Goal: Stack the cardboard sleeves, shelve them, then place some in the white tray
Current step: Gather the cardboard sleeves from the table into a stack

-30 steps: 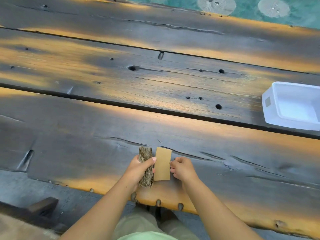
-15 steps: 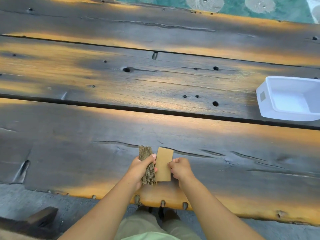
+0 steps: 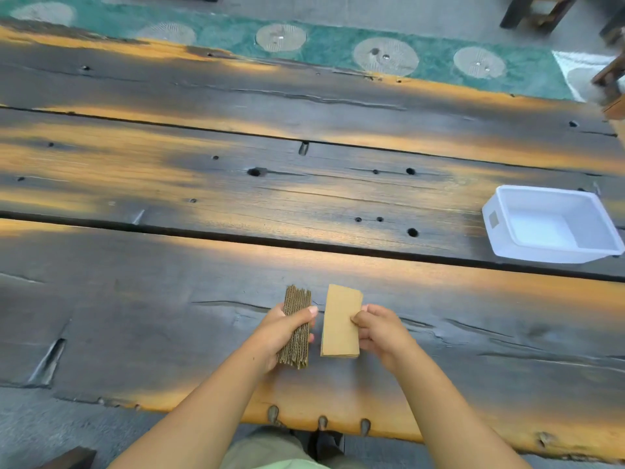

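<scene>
We see the left grip [image 3: 287, 330] clasping a stack of sleeves [image 3: 297, 328] on edge, and just right of it the right grip [image 3: 378, 328] pinching one flat sleeve [image 3: 340, 324]. Well right of both, farther out on the worktop [image 3: 169, 316], sits the tray [image 3: 507, 245].

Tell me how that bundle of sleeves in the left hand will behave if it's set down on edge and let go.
The bundle is loose cardboard pieces held together only by the left hand, so it would probably fan apart or topple once released. It looks light, being thin corrugated card. Its uneven edges suggest the pieces slide against each other easily.
</scene>
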